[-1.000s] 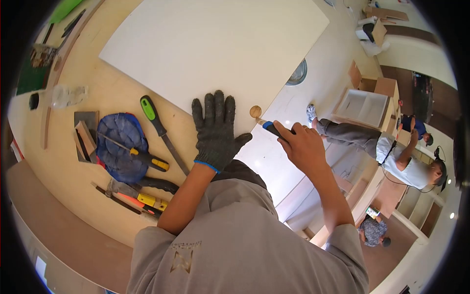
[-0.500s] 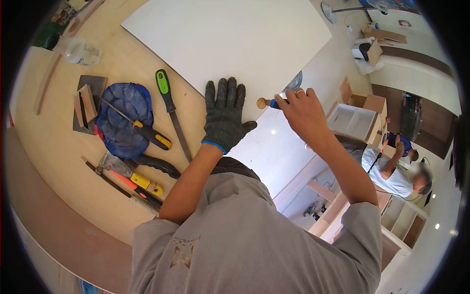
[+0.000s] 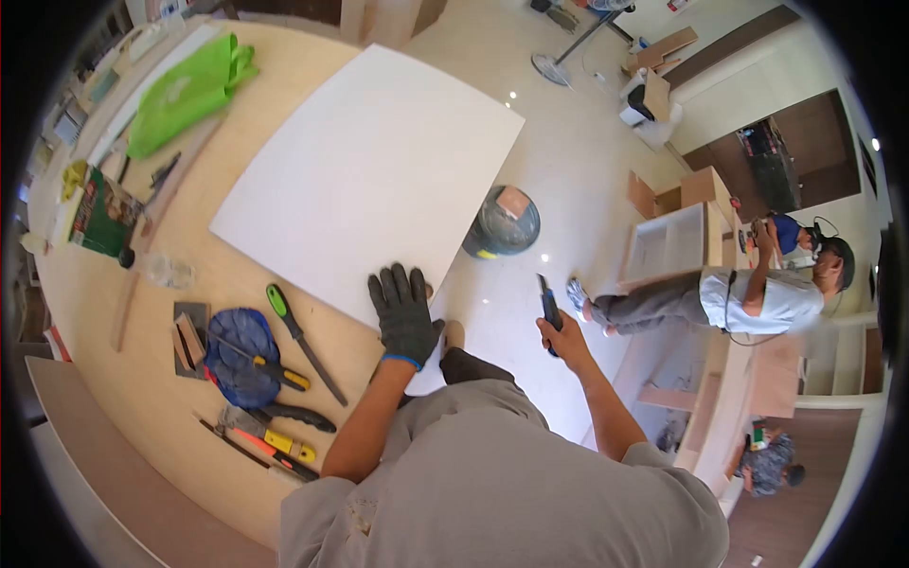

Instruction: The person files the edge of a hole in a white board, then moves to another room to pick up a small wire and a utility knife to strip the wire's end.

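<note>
My left hand (image 3: 404,310), in a dark work glove with a blue cuff, lies flat with fingers spread on the near corner of a white panel (image 3: 379,170). A small brown curl (image 3: 430,292) shows at the panel's edge beside the glove. My bare right hand (image 3: 565,338) is wrapped round a blue and black utility knife (image 3: 549,308), its blade pointing away from me. The knife is held out over the floor, apart from the panel. Left of the glove, a file with a green and black handle (image 3: 278,301) rests on the wooden table (image 3: 312,327).
A blue cap-like cloth item (image 3: 237,346), a screwdriver (image 3: 295,380) and a yellow-handled tool (image 3: 289,445) lie at left. Farther back is a green bag (image 3: 185,99). A bucket (image 3: 507,222) stands beyond the panel. Other people (image 3: 767,298) work at right.
My right hand has moved away from the panel's edge with the knife, whose blade now shows. My left hand stays on the panel. The view has shifted, showing more of the room.
</note>
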`<state>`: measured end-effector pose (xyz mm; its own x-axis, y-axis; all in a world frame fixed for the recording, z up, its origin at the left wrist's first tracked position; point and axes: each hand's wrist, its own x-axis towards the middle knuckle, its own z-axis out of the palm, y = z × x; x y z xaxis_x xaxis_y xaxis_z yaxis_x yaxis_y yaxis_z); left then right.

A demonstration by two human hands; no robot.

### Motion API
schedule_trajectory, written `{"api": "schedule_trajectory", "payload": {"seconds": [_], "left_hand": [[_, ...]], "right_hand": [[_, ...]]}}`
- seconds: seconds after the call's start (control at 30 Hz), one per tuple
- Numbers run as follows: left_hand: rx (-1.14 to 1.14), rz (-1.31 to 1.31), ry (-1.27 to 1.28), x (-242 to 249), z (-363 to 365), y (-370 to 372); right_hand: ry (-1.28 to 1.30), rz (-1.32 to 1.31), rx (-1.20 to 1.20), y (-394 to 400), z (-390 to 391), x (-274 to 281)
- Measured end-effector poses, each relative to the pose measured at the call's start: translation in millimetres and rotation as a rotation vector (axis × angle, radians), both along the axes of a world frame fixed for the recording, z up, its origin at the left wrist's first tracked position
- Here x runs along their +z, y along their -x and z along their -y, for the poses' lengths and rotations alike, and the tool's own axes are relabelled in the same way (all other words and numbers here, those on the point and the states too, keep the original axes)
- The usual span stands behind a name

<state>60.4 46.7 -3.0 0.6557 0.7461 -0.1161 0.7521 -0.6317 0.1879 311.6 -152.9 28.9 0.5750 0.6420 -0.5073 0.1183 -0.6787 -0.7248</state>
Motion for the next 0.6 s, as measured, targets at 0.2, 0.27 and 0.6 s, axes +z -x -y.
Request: {"api": "schedule_trajectory", "payload": {"seconds": [0.2,0.27,0.6], "left_hand": [[0.031,0.165,-0.047,-8,8,-9],[0.124,0.247,-0.052,-2,12,-11],[1.051,0.200,0.017,1,80,-37]], "right_hand": [[-0.366,-0.129,0.038,-118,-90,-69],[-0.421,-0.105,0.023,-167,-155,-87],[-0.566,-0.003,0.036,-310,-402,-123]]}}
